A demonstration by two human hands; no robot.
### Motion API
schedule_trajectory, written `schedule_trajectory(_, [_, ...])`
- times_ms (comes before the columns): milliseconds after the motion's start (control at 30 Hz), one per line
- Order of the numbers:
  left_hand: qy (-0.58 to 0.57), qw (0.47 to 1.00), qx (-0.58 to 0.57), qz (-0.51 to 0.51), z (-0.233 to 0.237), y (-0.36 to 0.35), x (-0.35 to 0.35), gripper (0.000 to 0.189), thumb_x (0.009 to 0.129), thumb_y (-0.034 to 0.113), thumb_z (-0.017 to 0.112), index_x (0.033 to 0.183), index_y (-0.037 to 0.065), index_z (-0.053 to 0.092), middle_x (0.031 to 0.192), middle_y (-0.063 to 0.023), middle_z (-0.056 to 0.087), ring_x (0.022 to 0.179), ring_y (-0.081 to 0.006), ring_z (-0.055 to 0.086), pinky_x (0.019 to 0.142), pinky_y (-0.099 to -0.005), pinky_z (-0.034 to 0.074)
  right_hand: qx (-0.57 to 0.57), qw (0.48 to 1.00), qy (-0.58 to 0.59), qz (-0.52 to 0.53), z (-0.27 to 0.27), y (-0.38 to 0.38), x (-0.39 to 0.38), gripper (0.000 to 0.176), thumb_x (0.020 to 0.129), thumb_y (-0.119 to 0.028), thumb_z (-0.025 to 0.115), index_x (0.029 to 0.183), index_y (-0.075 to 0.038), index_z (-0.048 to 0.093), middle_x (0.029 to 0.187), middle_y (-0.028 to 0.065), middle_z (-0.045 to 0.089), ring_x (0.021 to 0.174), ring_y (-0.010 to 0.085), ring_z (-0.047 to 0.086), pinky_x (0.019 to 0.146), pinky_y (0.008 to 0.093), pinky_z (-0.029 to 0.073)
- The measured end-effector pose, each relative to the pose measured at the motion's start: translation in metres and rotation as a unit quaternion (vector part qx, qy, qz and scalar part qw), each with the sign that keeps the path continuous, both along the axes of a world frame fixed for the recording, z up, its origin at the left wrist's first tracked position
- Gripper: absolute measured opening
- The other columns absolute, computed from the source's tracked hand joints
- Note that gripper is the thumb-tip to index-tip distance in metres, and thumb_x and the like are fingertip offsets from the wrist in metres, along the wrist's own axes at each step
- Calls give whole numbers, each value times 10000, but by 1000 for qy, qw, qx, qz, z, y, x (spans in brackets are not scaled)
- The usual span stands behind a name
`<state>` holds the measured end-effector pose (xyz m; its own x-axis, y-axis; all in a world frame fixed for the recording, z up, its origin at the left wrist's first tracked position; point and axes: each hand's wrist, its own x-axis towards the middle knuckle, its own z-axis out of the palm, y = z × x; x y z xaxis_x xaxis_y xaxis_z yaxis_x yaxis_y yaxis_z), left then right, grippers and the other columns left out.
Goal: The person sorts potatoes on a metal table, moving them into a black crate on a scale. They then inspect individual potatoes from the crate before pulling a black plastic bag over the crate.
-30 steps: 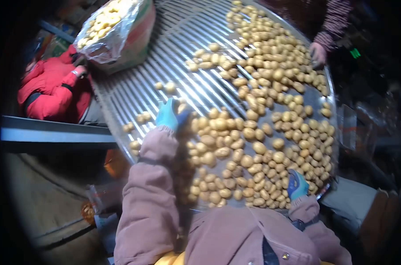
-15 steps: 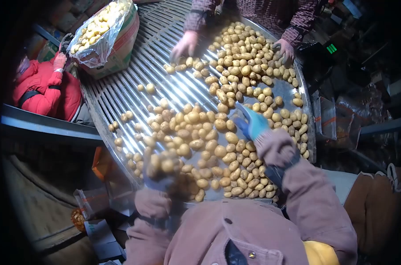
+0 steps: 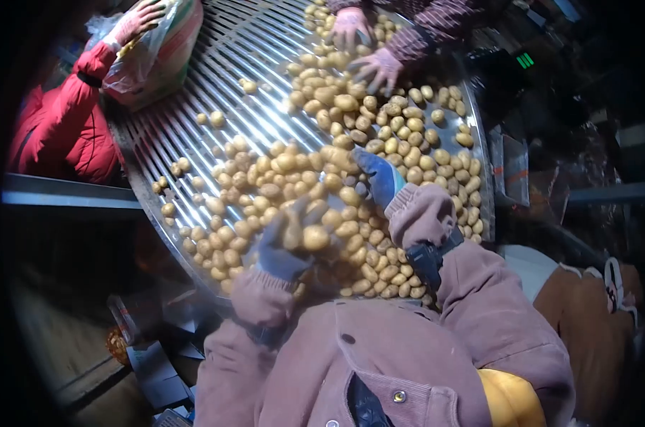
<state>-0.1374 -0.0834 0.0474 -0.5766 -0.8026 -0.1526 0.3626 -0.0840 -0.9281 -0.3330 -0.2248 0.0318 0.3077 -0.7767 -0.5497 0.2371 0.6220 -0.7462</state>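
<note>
My left hand [image 3: 280,250], in a blue-grey glove, is blurred low over the potato pile. Its fingers curl around a potato [image 3: 315,238], and others lie close about it. My right hand [image 3: 379,176], in a blue glove, reaches into the pile from the right. Its fingers are stretched, with the tips against a blurred, longish potato [image 3: 339,158]. Loose potatoes [image 3: 401,146] cover much of the slatted metal table [image 3: 244,53] around both hands. Motion blur smears the potatoes between my hands.
Across the table a co-worker's two gloved hands [image 3: 379,69] rest among potatoes. At the far left, a person in a red jacket [image 3: 70,132] has a hand on a plastic-lined sack [image 3: 169,60]. A raised metal rim [image 3: 487,171] bounds the table's right side.
My left hand has moved up and right over the pile; my right hand has shifted left. The co-worker's hands have come together, and the person in red now reaches over the sack.
</note>
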Motion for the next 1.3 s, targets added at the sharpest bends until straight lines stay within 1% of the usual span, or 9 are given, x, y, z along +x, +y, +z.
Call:
schedule_trajectory(133, [350, 913, 210, 0, -1, -24, -23, 558, 967, 448, 485, 1454, 185, 414, 1514, -102, 373, 1361, -270, 389, 1114, -505, 304, -20, 999, 26, 9, 14, 39, -19, 301, 931, -353, 599, 1063, -93, 671, 737, -2, 632, 529, 65, 532, 427, 200, 404])
schedule_trajectory(300, [794, 484, 355, 97, -24, -27, -50, 503, 916, 473, 497, 1380, 280, 522, 1523, 8, 407, 1460, -183, 263, 1191, -470, 133, -144, 985, -25, 89, -45, 73, -37, 306, 1005, -156, 547, 1282, -36, 601, 1228, 36, 632, 1055, 79, 580, 818, 221, 487])
schedule_trajectory(400, [891, -45, 431, 133, -24, -29, -53, 557, 913, 473, 501, 1413, 227, 479, 1503, -9, 425, 1450, -194, 280, 1204, -464, 104, -21, 994, -49, 95, -32, 70, -52, 337, 1013, -237, 539, 1295, -62, 598, 1109, 29, 658, 916, 64, 596, 705, 206, 485])
schedule_trajectory(467, [763, 501, 407, 24, -34, -29, -39, 602, 923, 475, 487, 1431, 154, 453, 1484, -33, 444, 1427, -196, 321, 1205, -467, 120, -23, 993, -52, 101, -27, 61, -72, 431, 1029, -399, 449, 1306, -102, 596, 944, 10, 635, 738, 49, 546, 561, 185, 416])
schedule_trajectory(633, [740, 529, 408, 77, -4, -34, -42, 536, 977, 409, 435, 1429, 121, 455, 1474, -45, 462, 1382, -162, 387, 1190, -459, 193, -368, 917, 152, -7, -2, 34, -104, 508, 1019, -476, 387, 1326, -112, 566, 1006, 27, 649, 759, 123, 571, 578, 206, 420])
schedule_trajectory(867, [786, 478, 380, -97, -20, -45, -42, 439, 906, 249, 588, 1293, 49, 542, 1311, -148, 543, 1177, -345, 557, 1039, -543, 400, -159, 958, -68, -229, -52, 8, -145, 390, 977, -202, 509, 1328, -34, 528, 1257, 108, 592, 1082, 210, 592, 789, 285, 528])
schedule_trajectory(933, [912, 114, 392, 25, -50, -27, -31, 479, 936, 289, 566, 1351, 67, 481, 1333, -160, 517, 1193, -353, 545, 1036, -549, 418, 51, 908, -317, -271, -39, 12, -156, 365, 971, -67, 487, 1333, -20, 510, 1352, 109, 531, 1164, 213, 559, 799, 261, 529])
schedule_trajectory(1067, [756, 530, 348, -165, -65, -35, -18, 503, 965, 325, 531, 1346, 7, 450, 1334, -170, 516, 1226, -335, 522, 1037, -501, 440, 125, 850, -401, -319, -53, 4, -187, 406, 943, -155, 544, 1324, -20, 511, 1332, 117, 537, 1166, 239, 560, 808, 278, 540])
schedule_trajectory(1300, [739, 558, 343, -157, -72, -59, -30, 499, 966, 354, 508, 1342, 31, 454, 1348, -148, 516, 1251, -313, 504, 1047, -477, 430, 42, 708, -490, -507, -72, -72, -377, 523, 894, -310, 642, 1310, -20, 514, 1296, 133, 549, 1170, 285, 563, 822, 308, 559])
